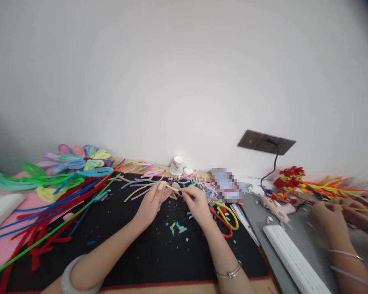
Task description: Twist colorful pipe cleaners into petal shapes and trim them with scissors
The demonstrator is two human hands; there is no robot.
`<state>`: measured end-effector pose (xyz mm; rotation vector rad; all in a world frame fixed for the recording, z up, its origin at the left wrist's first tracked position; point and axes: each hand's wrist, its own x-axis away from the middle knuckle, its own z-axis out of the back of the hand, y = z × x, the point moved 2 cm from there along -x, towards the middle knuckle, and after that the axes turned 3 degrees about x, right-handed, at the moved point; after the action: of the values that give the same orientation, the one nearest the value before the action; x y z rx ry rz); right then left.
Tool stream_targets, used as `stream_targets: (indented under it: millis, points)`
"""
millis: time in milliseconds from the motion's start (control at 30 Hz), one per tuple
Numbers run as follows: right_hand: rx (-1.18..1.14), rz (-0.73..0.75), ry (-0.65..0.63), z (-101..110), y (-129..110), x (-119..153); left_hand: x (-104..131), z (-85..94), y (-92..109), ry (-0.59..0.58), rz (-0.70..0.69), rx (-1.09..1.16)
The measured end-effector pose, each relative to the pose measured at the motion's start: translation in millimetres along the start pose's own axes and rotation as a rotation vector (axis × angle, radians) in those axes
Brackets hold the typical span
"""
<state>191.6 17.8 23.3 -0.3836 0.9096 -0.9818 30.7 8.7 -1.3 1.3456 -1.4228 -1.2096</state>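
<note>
Above the black mat (122, 253), my left hand (150, 204) is closed on a yellow pipe cleaner (172, 187). The fingertips of my right hand (198, 202) pinch together at the other end of it, beside a small dark tip. Pastel pipe cleaners (138, 190) in yellow, pink and blue fan out to the left behind my left hand. Pink loops show between the two hands, partly hidden by my fingers. Teal snippets (179, 229) lie scattered on the mat below.
At left lie pipe-cleaner flowers (76, 159) and long red, blue and green stems. A small white cup (178, 164) stands by the wall, a phone (227, 185) right of it. At right, a co-worker's hands (334, 216), a glue gun (277, 210) and a white box (294, 261).
</note>
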Motion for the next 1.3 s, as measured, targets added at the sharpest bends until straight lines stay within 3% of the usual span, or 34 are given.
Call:
stream_targets:
  millis: [367, 633, 800, 1033, 1300]
  points:
    - [0.002, 0.006, -0.043, 7.1, -1.3, -0.2, 3.9, -5.5, 12.0, -0.075, 0.014, -0.040]
    - [-0.181, -0.149, 0.011, 4.6, -1.3, -0.3, 3.2, -4.5, 4.7, -0.117, -0.006, -0.100]
    - [-0.248, -0.249, 0.046, -2.7, -3.4, 1.1, -0.5, -1.9, 1.4, -0.181, 0.119, 0.041]
    - [-0.218, -0.182, 0.014, -9.4, -4.5, 4.1, -3.8, -0.3, -8.7, -0.333, 0.312, 0.286]
    - [-0.080, -0.218, 0.031, -4.3, 0.7, 2.7, -2.6, 0.6, -4.4, -0.304, 0.191, 0.159]
